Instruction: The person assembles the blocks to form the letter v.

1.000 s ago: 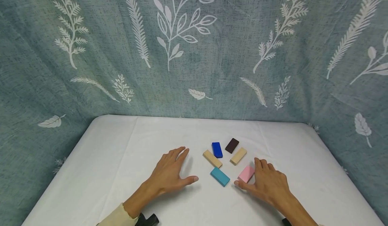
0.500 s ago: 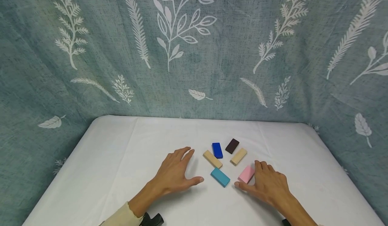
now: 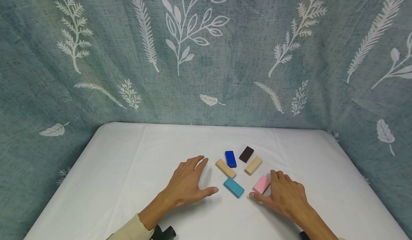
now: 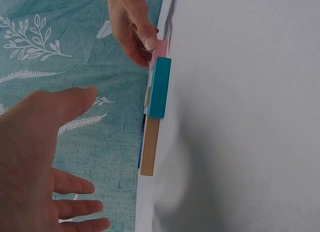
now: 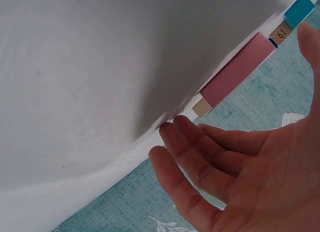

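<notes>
Six-sided wooden blocks lie flat on the white cloth in a loose ring in the head view. My right hand (image 3: 284, 193) is spread around the pink block (image 3: 261, 185), thumb at its near end and fingertips beyond its right side. The right wrist view shows the pink block (image 5: 237, 71) apart from the relaxed fingers. My left hand (image 3: 185, 182) hovers left of the group, fingers loosely extended, holding nothing. Nearest to it are the teal block (image 3: 234, 187) and a plain wood block (image 3: 225, 168), which touch or nearly touch.
Farther back lie a blue block (image 3: 230, 159), a dark brown block (image 3: 246, 154) and another plain wood block (image 3: 253, 166). A white cloth (image 3: 128, 182) covers the table. Behind it hangs a green-blue curtain (image 3: 244, 54) with white leaf prints.
My left hand has moved right, closer to the blocks. My right hand has barely shifted, its fingertips slightly nearer to me. The blocks lie where they were.
</notes>
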The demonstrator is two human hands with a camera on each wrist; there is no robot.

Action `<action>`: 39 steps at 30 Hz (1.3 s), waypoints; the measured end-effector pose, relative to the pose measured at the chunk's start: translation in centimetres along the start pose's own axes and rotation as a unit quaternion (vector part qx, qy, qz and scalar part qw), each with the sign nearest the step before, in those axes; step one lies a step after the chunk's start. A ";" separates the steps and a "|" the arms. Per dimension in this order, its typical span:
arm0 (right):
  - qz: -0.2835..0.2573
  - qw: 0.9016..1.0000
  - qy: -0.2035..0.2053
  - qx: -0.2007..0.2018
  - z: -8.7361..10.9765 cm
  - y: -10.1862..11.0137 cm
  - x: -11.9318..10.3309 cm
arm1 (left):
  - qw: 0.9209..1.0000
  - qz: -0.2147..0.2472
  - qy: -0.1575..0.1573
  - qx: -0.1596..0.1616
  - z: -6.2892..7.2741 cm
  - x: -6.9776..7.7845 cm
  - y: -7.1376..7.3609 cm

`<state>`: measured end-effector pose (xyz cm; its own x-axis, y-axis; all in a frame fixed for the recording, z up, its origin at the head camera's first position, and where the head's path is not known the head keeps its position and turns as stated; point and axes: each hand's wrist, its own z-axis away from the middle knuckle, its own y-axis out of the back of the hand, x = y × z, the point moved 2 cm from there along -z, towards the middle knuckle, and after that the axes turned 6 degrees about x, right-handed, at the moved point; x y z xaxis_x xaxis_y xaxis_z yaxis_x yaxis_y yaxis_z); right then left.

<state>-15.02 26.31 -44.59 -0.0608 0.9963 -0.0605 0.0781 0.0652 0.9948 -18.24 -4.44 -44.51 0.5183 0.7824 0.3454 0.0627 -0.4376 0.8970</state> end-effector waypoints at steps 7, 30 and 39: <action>0.001 1.000 0.002 0.005 0.0 0.0 0.0 | 1.000 -0.001 -0.007 -0.002 -0.1 0.4 -0.2; 0.007 1.000 0.000 0.005 0.1 -0.3 0.3 | 1.000 -0.014 -0.012 -0.024 -1.0 2.3 -1.7; 0.008 1.000 0.004 0.004 -0.1 -0.2 0.2 | 0.999 -0.017 -0.012 -0.027 -1.0 2.9 -2.4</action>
<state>-15.10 26.47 -44.75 -0.0682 0.9967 -0.0434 0.0878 0.0493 0.9949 -17.70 -0.68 -45.36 0.5376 0.7848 0.3083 0.0352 -0.3862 0.9217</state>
